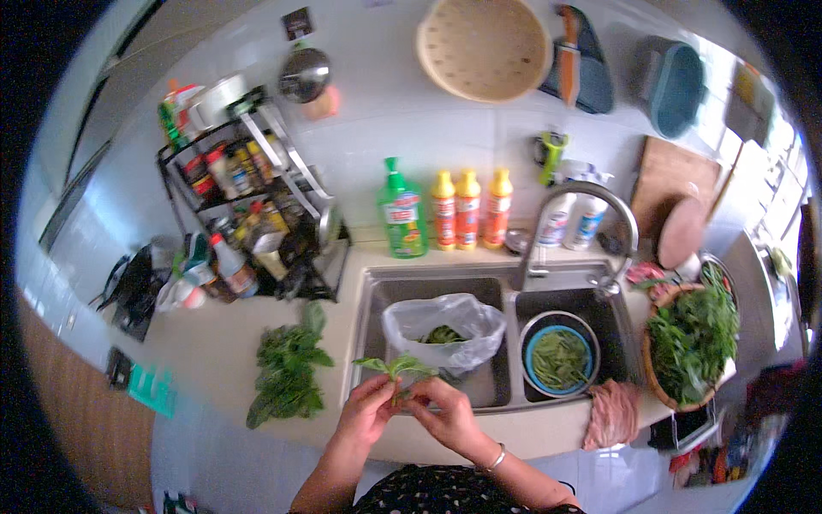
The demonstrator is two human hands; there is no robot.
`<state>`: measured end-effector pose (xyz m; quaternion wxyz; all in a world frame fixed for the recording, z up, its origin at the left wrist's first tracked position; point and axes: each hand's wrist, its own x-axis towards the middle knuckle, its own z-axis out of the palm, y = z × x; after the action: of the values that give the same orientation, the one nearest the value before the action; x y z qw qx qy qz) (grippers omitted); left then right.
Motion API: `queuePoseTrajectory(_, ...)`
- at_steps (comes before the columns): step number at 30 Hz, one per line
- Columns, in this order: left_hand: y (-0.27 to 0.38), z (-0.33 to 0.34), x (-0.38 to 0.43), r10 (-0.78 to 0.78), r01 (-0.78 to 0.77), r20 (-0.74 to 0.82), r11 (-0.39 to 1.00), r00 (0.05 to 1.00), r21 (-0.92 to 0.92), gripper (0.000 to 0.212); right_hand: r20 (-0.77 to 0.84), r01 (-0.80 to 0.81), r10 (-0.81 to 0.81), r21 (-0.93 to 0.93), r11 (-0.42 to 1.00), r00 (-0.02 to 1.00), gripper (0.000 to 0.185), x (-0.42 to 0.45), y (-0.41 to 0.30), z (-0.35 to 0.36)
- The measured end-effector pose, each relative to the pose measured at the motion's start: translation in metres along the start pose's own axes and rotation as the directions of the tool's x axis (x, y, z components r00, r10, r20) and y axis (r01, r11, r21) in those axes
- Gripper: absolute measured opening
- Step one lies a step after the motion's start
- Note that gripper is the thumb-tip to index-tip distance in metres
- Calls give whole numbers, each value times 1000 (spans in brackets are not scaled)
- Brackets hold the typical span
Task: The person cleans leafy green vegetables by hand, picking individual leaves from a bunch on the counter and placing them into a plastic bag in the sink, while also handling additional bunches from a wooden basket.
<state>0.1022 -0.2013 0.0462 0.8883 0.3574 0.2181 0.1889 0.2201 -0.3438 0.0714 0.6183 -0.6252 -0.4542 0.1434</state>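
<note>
A small leafy green sprig [397, 367] is pinched in my left hand [367, 411], over the front edge of the sink. My right hand [447, 411], with a bangle on its wrist, has its fingertips at the sprig's stem. Just beyond, in the left basin, a clear plastic bag [449, 327] stands open with some dark green leaves [442, 335] inside. A pile of leafy greens [290, 372] lies on the counter to the left. In the right basin, cut greens [560, 358] fill a blue-rimmed strainer set in a round bowl.
A basket of greens [692, 347] and a pink cloth [612, 414] are at the right. The faucet [626, 225] arches over the right basin. Behind the sink stand a green bottle [403, 221] and several orange bottles [467, 212]. A spice rack [250, 193] is at the back left.
</note>
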Motion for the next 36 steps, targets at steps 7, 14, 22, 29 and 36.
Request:
queuePoseTrajectory(7, -39, 40, 29, 99, -143, 128, 902, 987, 408, 17, 228, 503, -457, -531, 681, 860, 47, -7, -9, -63)
queuePoseTrajectory(14, -88, 198, 64, -215, -108, 350, 696, 912, 710, 18, 63, 112, -99, -755, 646, 993, 47, -56, -5, -214)
queuePoseTrajectory(22, -203, 341, 105, 58, -597, 715, 600, 696, 533, 15, -103, 28, -134, -683, 729, 986, 11, -97, -12, -401)
queuePoseTrajectory(29, -324, 405, 145, 350, -806, 726, 258, 592, 533, 13, 36, 57, -101, -975, 214, 994, 13, -89, 32, -508)
queuePoseTrajectory(36, -361, 393, 160, 181, -850, 871, -197, 457, 488, 19, -193, -265, 202, -858, 439, 960, 16, -137, 102, -511)
